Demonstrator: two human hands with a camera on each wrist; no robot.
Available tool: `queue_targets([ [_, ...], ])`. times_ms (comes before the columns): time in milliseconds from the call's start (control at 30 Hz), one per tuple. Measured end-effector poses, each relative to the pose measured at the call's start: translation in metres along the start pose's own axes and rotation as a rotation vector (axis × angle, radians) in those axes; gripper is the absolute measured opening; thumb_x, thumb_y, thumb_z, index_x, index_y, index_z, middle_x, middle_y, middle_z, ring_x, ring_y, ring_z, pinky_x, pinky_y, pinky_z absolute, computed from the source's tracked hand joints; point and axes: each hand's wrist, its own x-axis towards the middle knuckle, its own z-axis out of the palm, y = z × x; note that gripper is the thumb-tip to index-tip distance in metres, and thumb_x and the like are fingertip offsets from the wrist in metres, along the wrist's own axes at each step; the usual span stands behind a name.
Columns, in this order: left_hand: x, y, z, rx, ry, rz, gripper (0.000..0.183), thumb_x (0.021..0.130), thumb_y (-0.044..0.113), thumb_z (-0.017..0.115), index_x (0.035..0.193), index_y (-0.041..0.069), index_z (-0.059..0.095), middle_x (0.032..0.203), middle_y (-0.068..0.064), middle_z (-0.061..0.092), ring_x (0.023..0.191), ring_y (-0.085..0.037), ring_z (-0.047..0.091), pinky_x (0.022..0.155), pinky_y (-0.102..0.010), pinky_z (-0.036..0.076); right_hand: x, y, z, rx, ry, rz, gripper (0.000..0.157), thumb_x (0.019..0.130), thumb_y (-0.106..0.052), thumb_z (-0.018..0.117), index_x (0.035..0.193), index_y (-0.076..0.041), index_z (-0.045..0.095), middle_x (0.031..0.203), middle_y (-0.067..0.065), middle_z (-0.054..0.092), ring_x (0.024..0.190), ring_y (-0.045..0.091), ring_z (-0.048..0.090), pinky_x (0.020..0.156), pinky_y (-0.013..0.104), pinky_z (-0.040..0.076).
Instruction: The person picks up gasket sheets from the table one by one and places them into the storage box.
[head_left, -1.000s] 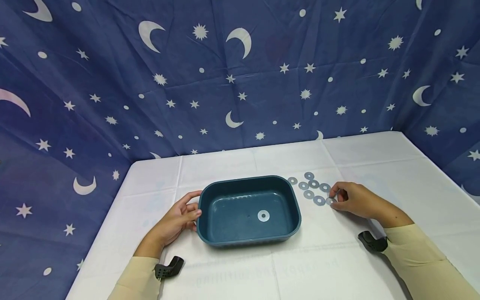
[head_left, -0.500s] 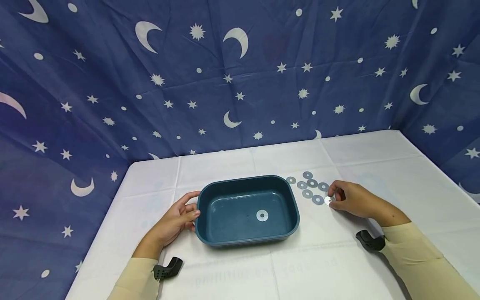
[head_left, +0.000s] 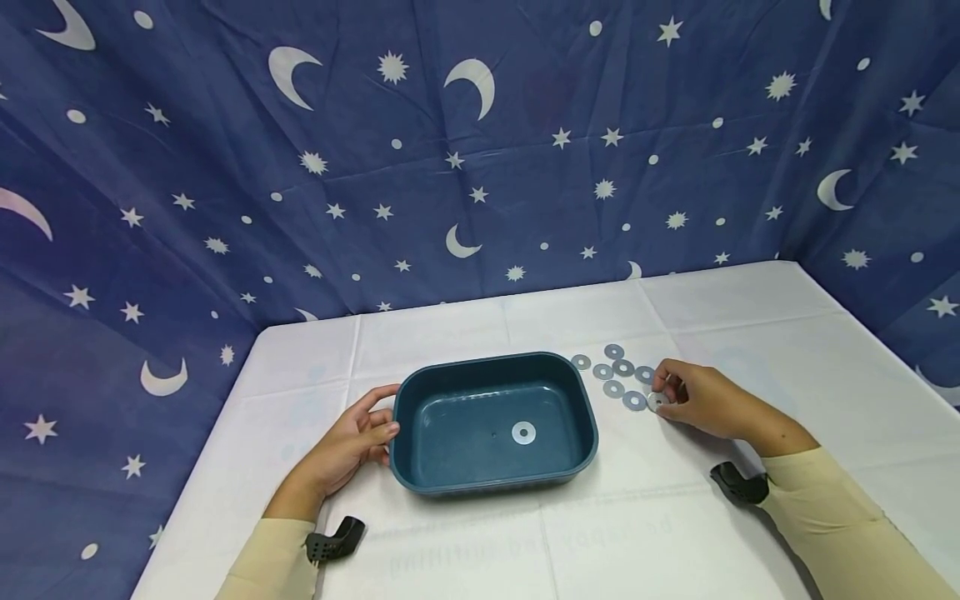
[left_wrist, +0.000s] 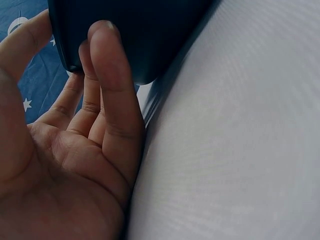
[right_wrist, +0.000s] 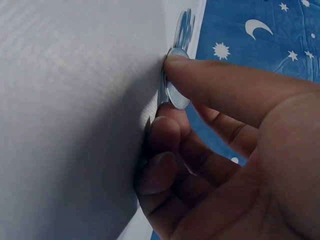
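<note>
My left hand (head_left: 347,446) rests against the left end of a dark teal plastic tub (head_left: 480,486), thumb at the rim and lightly bent fingers along the outer wall. In the left wrist view, the tub (left_wrist: 135,30) rises beyond those fingers. One metal washer (head_left: 516,435) lies flat inside on the floor of the tub. To the right, my right hand (head_left: 708,404) pinches another washer (head_left: 655,403) between thumb and index finger, just at the tabletop. The right wrist view shows this washer (right_wrist: 178,95) tilted up on edge, the other fingers curled below.
Several more washers (head_left: 622,367) lie loosely grouped on the white tablecloth (head_left: 450,550), between the tub and my right hand. A dark blue cloth (head_left: 420,108) with moons and stars hangs behind and at the sides. Black devices (head_left: 336,540) sit on both wrists.
My right thumb and finger have tilted the washer up from the table into a pinch. The left hand and tub hold still; the head view has shifted slightly.
</note>
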Motion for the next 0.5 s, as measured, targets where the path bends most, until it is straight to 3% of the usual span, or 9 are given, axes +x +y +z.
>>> queue_targets([
  [200,-0.0002,0.0001,0.0004,-0.011,-0.011,0.005,0.058,0.100,0.008,0.058,0.150,0.012,0.031,0.096,0.006,0.064,0.072,-0.006,0.065,0.061,-0.024,0.058,-0.0014,-0.0012,-0.0009,-0.001,-0.011,-0.004,0.026,0.082,0.000,0.076,0.098,-0.008,0.057,0.075,0.001,0.052,0.068,0.013,0.048,0.057,0.023,0.040],
  [500,-0.0010,0.0016,0.0012,-0.009,-0.002,0.002,0.058,0.100,0.008,0.059,0.150,0.013,0.031,0.104,0.003,0.067,0.074,-0.007,0.066,0.061,-0.024,0.058,-0.0004,-0.0032,-0.0033,-0.032,-0.018,0.001,0.019,0.087,0.001,0.067,0.100,-0.011,0.060,0.081,0.001,0.058,0.074,0.016,0.052,0.063,0.025,0.044],
])
